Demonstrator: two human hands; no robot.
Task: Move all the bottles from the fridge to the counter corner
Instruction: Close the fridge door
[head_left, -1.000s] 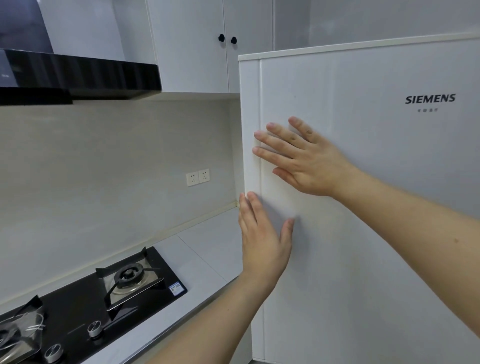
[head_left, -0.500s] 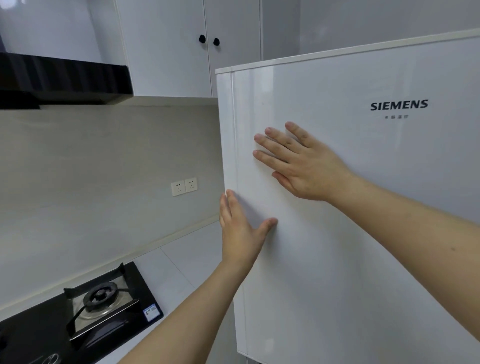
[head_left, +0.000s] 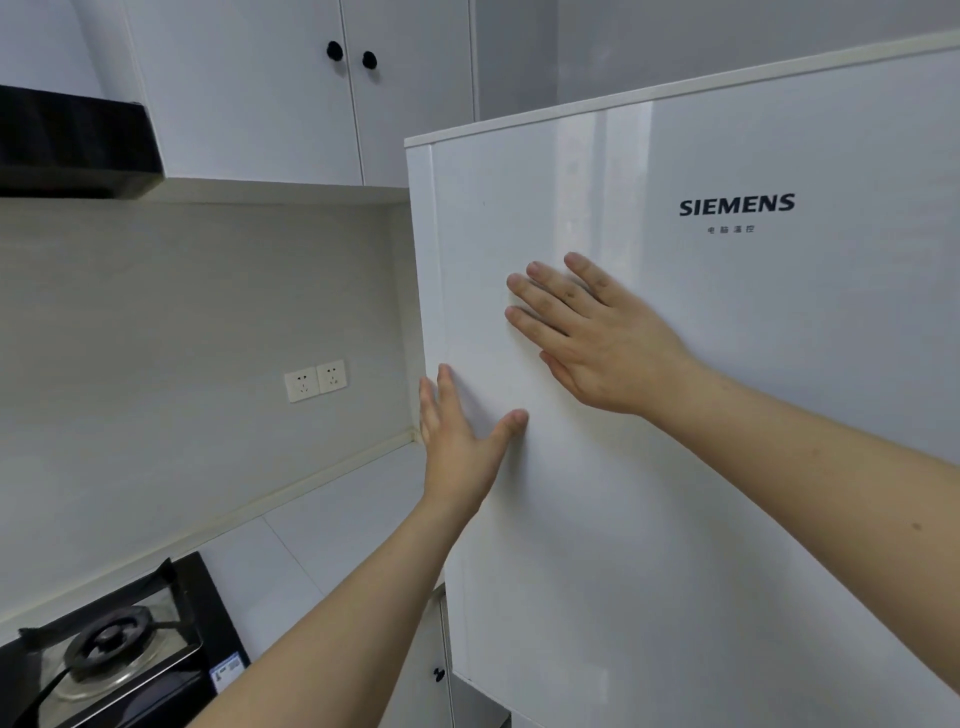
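Pressing flat, both hands (head_left: 605, 343) touch the upright fridge door (head_left: 675, 467).

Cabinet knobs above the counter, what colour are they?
Black: both cabinet knobs are round and dark against white doors, seen in the head view.

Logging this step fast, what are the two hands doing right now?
Left hand: open, fingers at the fridge door edge, thumb on its front, holding nothing.
Right hand: open, flat on the door front, holding nothing.
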